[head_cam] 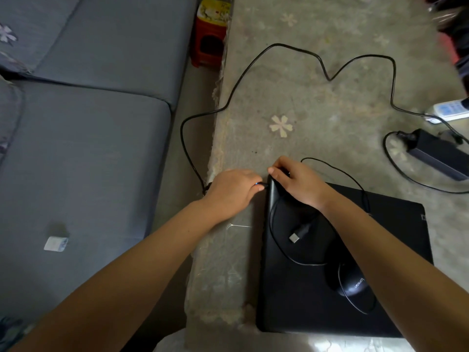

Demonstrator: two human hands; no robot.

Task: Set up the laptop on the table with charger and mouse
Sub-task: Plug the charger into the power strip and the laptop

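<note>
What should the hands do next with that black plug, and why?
Probably push the plug the last bit into the laptop edge. The left hand pinches it right at the laptop's far corner, and the right hand steadies that corner. The laptop is closed.

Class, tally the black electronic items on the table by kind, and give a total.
Laptop: 1
Wired mouse: 1
Charger power brick: 1
Charger plug, pinched in the left hand at the laptop's edge: 1
Total: 4
</note>
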